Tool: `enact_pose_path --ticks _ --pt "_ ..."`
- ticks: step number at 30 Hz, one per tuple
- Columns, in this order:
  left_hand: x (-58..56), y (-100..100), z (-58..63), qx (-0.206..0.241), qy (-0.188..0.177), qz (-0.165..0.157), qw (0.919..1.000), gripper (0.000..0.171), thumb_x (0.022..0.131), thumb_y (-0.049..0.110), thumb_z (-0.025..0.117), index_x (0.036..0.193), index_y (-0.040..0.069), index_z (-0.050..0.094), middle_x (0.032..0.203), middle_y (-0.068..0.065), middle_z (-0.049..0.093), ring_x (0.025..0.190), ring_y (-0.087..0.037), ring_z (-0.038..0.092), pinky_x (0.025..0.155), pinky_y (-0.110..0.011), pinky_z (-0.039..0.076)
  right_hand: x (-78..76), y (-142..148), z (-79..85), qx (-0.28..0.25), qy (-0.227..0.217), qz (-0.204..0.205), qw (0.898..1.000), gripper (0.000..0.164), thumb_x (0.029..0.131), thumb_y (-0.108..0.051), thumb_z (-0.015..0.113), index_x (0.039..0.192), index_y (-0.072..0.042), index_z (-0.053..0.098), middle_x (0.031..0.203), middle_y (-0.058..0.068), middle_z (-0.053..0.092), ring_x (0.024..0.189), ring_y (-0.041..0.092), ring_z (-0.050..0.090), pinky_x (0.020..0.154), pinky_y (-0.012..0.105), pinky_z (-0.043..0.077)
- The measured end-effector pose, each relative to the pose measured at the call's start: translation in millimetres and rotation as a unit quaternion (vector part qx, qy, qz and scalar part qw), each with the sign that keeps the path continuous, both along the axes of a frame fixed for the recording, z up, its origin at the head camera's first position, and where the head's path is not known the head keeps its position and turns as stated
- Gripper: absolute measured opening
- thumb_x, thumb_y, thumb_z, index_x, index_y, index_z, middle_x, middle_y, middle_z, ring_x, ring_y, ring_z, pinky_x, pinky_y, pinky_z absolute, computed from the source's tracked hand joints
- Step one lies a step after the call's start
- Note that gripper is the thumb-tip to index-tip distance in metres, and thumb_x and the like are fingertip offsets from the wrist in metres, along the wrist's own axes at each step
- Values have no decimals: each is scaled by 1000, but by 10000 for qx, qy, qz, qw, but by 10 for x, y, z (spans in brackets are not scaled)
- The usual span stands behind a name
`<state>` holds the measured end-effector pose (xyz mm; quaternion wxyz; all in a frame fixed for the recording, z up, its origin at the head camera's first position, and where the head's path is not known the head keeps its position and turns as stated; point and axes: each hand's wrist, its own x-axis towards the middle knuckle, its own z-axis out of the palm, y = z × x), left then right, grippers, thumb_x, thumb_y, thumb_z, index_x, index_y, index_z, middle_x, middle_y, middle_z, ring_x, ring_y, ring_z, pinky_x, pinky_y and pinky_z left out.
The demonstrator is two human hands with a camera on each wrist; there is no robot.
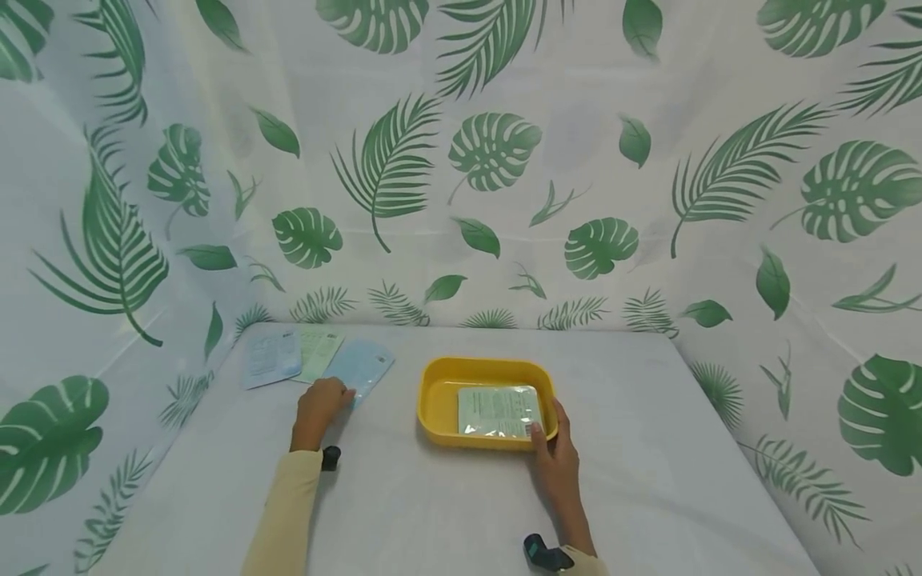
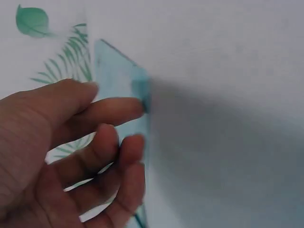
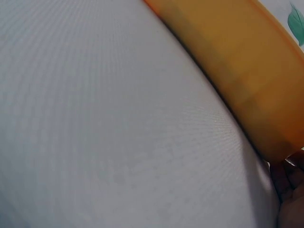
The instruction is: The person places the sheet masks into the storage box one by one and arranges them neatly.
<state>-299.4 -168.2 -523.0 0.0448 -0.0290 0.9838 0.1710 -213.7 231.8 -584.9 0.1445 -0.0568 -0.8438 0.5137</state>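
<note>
My left hand [image 1: 320, 408] is at the near edge of a light blue sachet [image 1: 370, 360], flat and shiny. In the left wrist view its fingers [image 2: 128, 108] are loosely bent against the blue sachet [image 2: 116, 71], with the thumb apart from the index finger. My right hand [image 1: 558, 460] grips the right front corner of a yellow plastic tray [image 1: 439, 432], thumb over the rim and fingers along the outer side. Inside the tray lies a pale green sachet [image 1: 497, 408] with printed text, the thumb close to its corner. The right wrist view shows the tray's outer wall [image 3: 232, 52].
Left of the blue sachet, a green sachet [image 1: 317, 352] and a pale blue-white sachet [image 1: 272, 358] lie overlapping near the table's back left corner. A white cloth [image 1: 403, 512] covers the table. Leaf-print curtains [image 1: 533, 264] stand behind and at both sides.
</note>
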Motion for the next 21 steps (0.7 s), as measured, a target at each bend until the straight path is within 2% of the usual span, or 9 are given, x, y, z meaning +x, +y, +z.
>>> enact_pose_path --ticks 2,4,6,9,13,16,18,21 --pt "-19 24 -68 35 307 -11 9995 31 96 26 59 89 -2 71 84 -17 61 78 -32 57 61 -42 48 -7 15 -1 -27 15 -38 10000 62 100 -42 52 154 -32 23 158 11 33 144 34 33 114 53 29" --pt "-26 34 -149 133 440 100 9989 30 97 24 59 94 -3 70 102 -26 54 95 -41 52 70 -50 49 -14 25 -9 -3 -40 -71 10000 62 99 -44 52 154 -33 23 157 11 34 144 34 34 114 54 29" --pt "-26 40 -197 290 324 298 9986 33 98 25 56 97 -6 68 117 -31 42 109 -48 41 80 -57 46 -23 30 -12 -8 -100 -58 9999 63 99 -45 51 154 -34 23 158 11 33 144 35 33 114 54 28" --pt "-16 27 -248 634 44 592 9962 40 100 28 53 103 -11 65 132 -36 27 121 -54 26 91 -64 38 -15 16 -31 21 -194 -35 9998 63 99 -48 50 154 -36 21 159 10 32 145 34 31 115 54 27" --pt "-52 26 -227 806 -229 663 9943 51 99 31 52 117 -16 55 145 -38 14 129 -58 17 97 -70 33 -9 5 -8 4 -140 -45 9999 63 99 -48 50 154 -36 21 159 10 32 145 34 31 115 54 27" --pt "-76 27 -212 814 -408 729 9932 53 98 34 54 117 -15 51 151 -37 9 131 -59 17 99 -71 31 -8 6 10 -22 -132 -18 9999 63 99 -47 50 154 -36 20 159 10 31 145 34 31 115 54 27" --pt "-89 23 -214 843 -449 758 9925 51 97 35 57 115 -12 48 152 -37 10 130 -59 18 99 -71 31 -9 10 11 -53 -110 4 9999 63 99 -47 49 154 -36 20 159 10 31 145 34 31 115 54 27" --pt "-109 -3 -237 1001 -395 811 9909 49 95 35 62 117 -6 45 147 -32 22 127 -55 24 97 -69 33 -11 14 4 -56 -85 2 9999 63 100 -46 49 154 -35 21 159 10 32 145 33 32 115 53 27"
